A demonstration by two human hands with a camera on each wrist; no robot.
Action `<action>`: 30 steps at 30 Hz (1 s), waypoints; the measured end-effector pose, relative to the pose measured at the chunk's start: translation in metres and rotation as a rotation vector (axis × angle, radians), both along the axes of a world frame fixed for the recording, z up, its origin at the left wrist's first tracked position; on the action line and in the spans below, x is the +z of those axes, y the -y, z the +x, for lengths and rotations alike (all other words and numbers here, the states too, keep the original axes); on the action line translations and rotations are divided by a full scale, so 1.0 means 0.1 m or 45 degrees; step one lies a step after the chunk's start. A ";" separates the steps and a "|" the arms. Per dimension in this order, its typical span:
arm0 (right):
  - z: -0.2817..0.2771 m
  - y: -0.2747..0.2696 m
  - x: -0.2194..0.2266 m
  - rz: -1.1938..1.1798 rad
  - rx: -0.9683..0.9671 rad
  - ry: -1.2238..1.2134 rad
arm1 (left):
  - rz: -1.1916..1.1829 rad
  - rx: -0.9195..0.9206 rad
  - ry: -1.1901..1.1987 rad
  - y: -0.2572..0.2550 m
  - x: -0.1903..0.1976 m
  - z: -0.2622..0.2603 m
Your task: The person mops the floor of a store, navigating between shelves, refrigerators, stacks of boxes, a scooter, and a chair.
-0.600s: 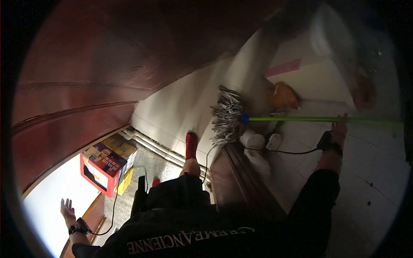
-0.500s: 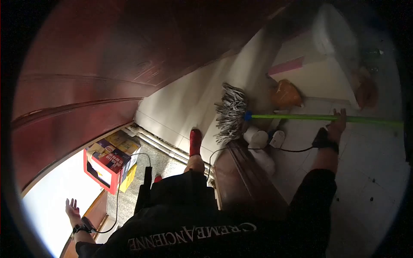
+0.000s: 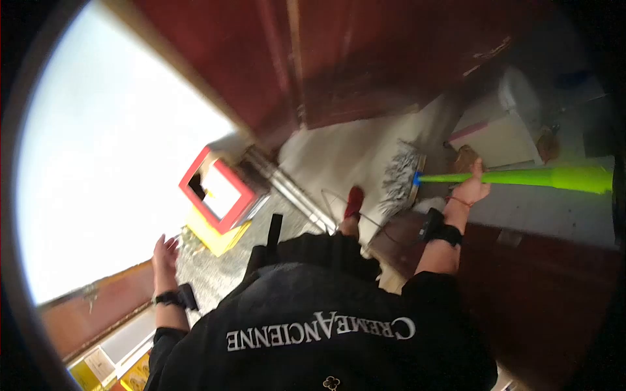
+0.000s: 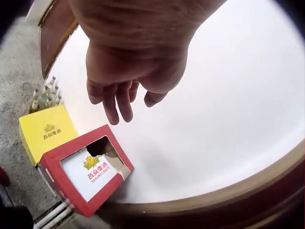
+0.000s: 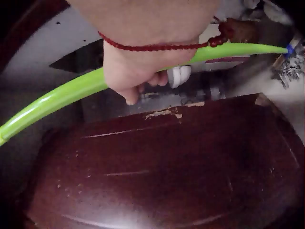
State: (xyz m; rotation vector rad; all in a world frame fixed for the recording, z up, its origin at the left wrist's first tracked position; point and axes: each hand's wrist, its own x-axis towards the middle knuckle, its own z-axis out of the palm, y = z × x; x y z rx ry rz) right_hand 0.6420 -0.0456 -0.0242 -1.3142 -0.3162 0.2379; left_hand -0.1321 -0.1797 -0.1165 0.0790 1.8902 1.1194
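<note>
My right hand [image 3: 471, 188] grips the bright green handle of a mop [image 3: 515, 178], its fingers curled round it. At the far end of the handle, the blue socket and grey-white strands of the mop head [image 3: 399, 177] hang by the doorway. In the right wrist view the mop handle [image 5: 71, 97] runs across behind the hand, over a dark red door panel [image 5: 157, 167]. My left hand [image 3: 165, 257] hangs in the air with loose fingers and holds nothing. The left wrist view has the left hand [image 4: 138, 71] in front of a bright white surface, above a red beer box [image 4: 90, 174].
A yellow box [image 4: 47, 131] stands beside the red one, with several bottles [image 4: 46, 95] behind it. Pale pipes [image 3: 293, 192] run along the floor near the red shoe [image 3: 354, 202]. Another dark red door [image 3: 365, 58] rises ahead. A cable hangs near the right forearm.
The view has turned left, bringing more of the white surface and the red box into sight. My right hand still holds the mop, now nearer the body; a dark red door panel shows beside it.
</note>
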 end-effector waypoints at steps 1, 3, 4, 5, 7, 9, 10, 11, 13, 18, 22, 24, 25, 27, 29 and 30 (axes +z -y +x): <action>-0.33 0.25 0.19 -0.016 -0.002 -0.025 | 0.075 -0.080 0.043 0.13 0.15 0.10; -0.75 0.63 0.39 0.048 0.055 0.169 | 0.005 -0.213 -0.024 0.37 0.25 0.03; -1.00 0.79 0.56 0.072 0.125 0.168 | -0.037 -0.289 -0.071 0.52 0.30 -0.03; -1.25 0.95 0.67 0.068 0.151 0.174 | -0.061 -0.282 -0.057 0.68 0.36 -0.08; -1.68 1.38 0.92 0.150 0.261 0.215 | -0.053 -0.331 -0.031 1.12 0.39 -0.36; -2.04 1.79 1.15 0.217 0.330 0.236 | -0.043 -0.327 -0.040 1.59 0.44 -0.54; -2.16 1.85 1.18 0.241 0.466 0.287 | -0.039 -0.332 -0.053 1.73 0.38 -0.58; -2.32 1.99 1.22 0.270 0.600 0.338 | -0.034 -0.310 -0.045 1.95 0.34 -0.67; -2.69 2.40 1.29 0.346 0.821 0.344 | 0.025 -0.321 -0.042 2.51 0.31 -0.82; -3.44 3.26 0.90 0.078 1.323 0.339 | -0.023 -0.263 -0.034 3.90 0.01 -0.83; -3.79 4.07 0.28 -0.212 1.718 1.081 | -0.237 -0.295 0.075 4.88 -0.01 -0.78; -4.00 4.60 -0.04 -0.215 1.715 1.286 | -0.249 -0.431 0.015 5.13 0.06 -0.82; -4.06 4.90 -0.26 -0.347 1.676 1.435 | -0.251 -0.490 -0.004 5.21 0.13 -0.80; -4.18 5.48 -0.53 -0.487 1.628 1.593 | -0.187 -0.556 -0.039 5.32 0.16 -0.82; -4.35 5.95 -0.66 -0.643 2.000 1.201 | -0.105 -0.629 -0.082 5.37 0.23 -0.80; -4.40 6.17 -0.64 -0.638 1.984 1.201 | -0.034 -0.649 -0.044 5.37 0.29 -0.75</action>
